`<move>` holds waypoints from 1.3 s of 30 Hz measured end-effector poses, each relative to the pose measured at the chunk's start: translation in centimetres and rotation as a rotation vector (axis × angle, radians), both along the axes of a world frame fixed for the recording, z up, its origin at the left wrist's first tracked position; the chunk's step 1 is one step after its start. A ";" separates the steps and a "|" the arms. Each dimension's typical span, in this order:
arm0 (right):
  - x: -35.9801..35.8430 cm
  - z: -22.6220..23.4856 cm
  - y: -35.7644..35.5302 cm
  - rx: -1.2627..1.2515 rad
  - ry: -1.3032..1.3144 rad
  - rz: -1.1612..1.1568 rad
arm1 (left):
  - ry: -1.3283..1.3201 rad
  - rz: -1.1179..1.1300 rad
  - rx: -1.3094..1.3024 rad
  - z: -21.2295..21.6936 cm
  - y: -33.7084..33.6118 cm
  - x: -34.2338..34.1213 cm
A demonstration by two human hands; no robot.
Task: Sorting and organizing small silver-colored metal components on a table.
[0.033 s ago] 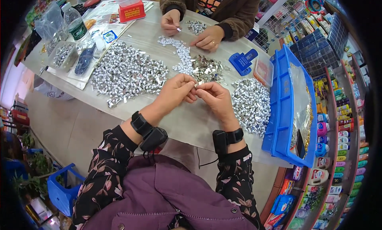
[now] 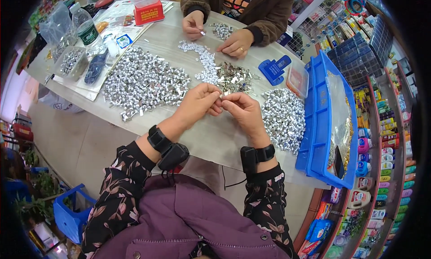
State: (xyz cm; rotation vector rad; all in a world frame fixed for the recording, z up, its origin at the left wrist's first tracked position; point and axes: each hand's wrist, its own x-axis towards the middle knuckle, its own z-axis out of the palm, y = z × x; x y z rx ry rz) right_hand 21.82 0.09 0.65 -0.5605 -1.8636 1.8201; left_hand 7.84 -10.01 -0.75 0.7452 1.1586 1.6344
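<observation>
Above the near part of the table, my left hand (image 2: 200, 103) and my right hand (image 2: 245, 113) meet with fingertips pinched together. Whatever lies between them is too small and covered to make out. Just beyond my fingers is a heap of thin shiny metal pieces (image 2: 235, 78). Small white round pieces (image 2: 205, 64) form a winding strip beside it. To the left spreads a big pile of silver-and-white small parts (image 2: 143, 82); a similar pile (image 2: 283, 120) lies by my right wrist.
Across the table, a co-worker's hand (image 2: 194, 25) pinches a small part; their other hand (image 2: 236, 43) rests near a small pile (image 2: 222, 31). A blue crate (image 2: 310, 138) stands at the right edge. A bottle (image 2: 86, 29), a tub (image 2: 71, 64) and a red box (image 2: 148, 13) sit far left.
My hands hold the same pose. The co-worker's hand on the right has shifted very slightly to the right.
</observation>
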 end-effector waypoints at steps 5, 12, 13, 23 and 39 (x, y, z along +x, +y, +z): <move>-0.1 -0.2 -0.1 0.023 -0.009 -0.041 | -0.103 -0.007 -0.068 0.1 0.0 -0.1; -0.3 -0.5 -0.3 -0.027 0.017 0.006 | 0.022 0.032 0.007 -0.3 0.1 0.2; -0.4 -0.7 -0.3 -0.007 0.028 0.013 | 0.001 0.025 0.015 -0.4 0.0 0.2; -1.0 -1.1 -0.8 -0.005 0.083 -0.031 | 0.051 0.041 0.021 -0.8 -0.1 0.1; 6.0 2.6 4.1 0.740 -0.380 -0.550 | 0.628 -0.015 -0.261 1.7 0.4 -0.5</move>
